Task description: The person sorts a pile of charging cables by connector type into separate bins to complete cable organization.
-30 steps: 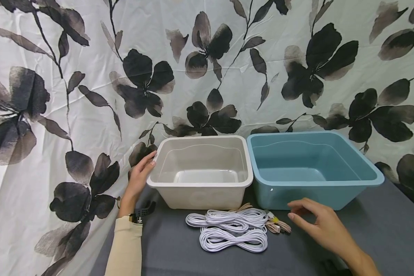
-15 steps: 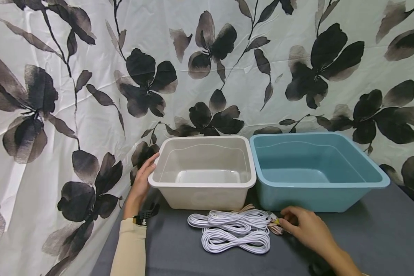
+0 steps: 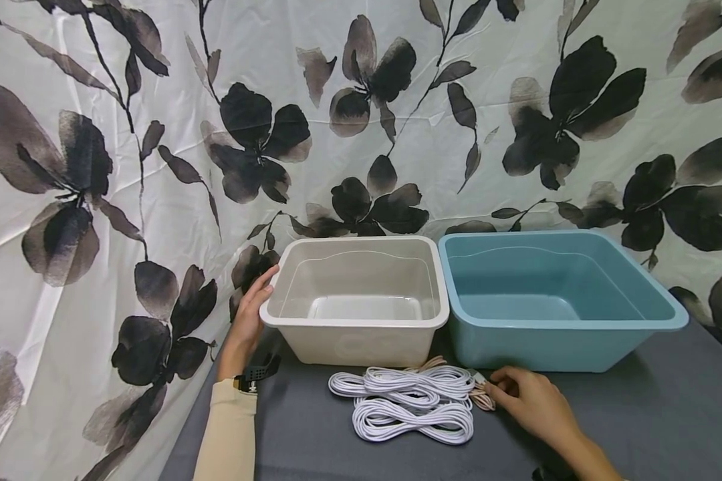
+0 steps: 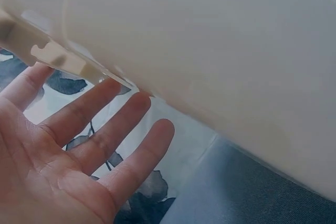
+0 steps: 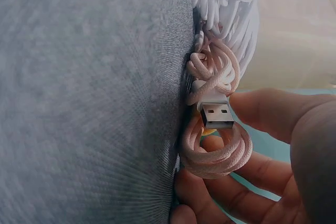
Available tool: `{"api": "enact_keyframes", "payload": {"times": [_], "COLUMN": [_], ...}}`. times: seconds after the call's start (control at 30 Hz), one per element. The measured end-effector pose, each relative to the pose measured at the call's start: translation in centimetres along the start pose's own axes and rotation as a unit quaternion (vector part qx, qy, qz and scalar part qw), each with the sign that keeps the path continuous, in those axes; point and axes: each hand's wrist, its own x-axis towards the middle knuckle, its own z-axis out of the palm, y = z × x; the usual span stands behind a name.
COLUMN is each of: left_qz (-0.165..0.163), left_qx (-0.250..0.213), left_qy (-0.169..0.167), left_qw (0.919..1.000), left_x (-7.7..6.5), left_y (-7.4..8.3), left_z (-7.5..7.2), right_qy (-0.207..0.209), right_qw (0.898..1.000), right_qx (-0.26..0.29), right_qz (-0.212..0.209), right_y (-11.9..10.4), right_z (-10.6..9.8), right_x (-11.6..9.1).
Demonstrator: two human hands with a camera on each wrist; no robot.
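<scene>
My left hand (image 3: 248, 324) has its fingers straight and spread against the left rim of the beige tub (image 3: 353, 343); in the left wrist view the fingertips meet the tub's wall from outside. In front of the tubs lie white cables (image 3: 412, 417), coiled into figure-eight bundles. At their right end is a pinkish braided USB cable (image 5: 218, 158), its metal plug (image 5: 217, 116) facing the right wrist camera. My right hand (image 3: 532, 401) pinches this cable by the plug, thumb on one side and curled fingers on the other. Part of the pink coil is hidden behind the white bundles.
A blue tub (image 3: 553, 344) stands right beside the beige one. Both stand on a grey cloth-covered table (image 3: 301, 427). A white floral sheet (image 3: 174, 87) hangs behind them and down the left side.
My right hand has moved left from in front of the blue tub onto the pink cable's plug end, and its fingers have closed there. The left hand stays at the beige tub.
</scene>
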Motion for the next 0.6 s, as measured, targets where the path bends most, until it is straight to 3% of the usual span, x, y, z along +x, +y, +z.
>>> {"api": "enact_keyframes", "payload": {"times": [0.6], "left_qz": [0.008], "left_qx": [-0.011], "left_qy": [0.000], "left_qw": [0.9999], "left_x": [0.09], "left_y": [-0.21], "left_z": [0.01], "right_qy": [-0.019], "right_qw": [1.000], "right_qx": [-0.006], "right_qz": [0.009], "right_y": [0.82], "right_z": [-0.12], "right_x": [0.29]}}
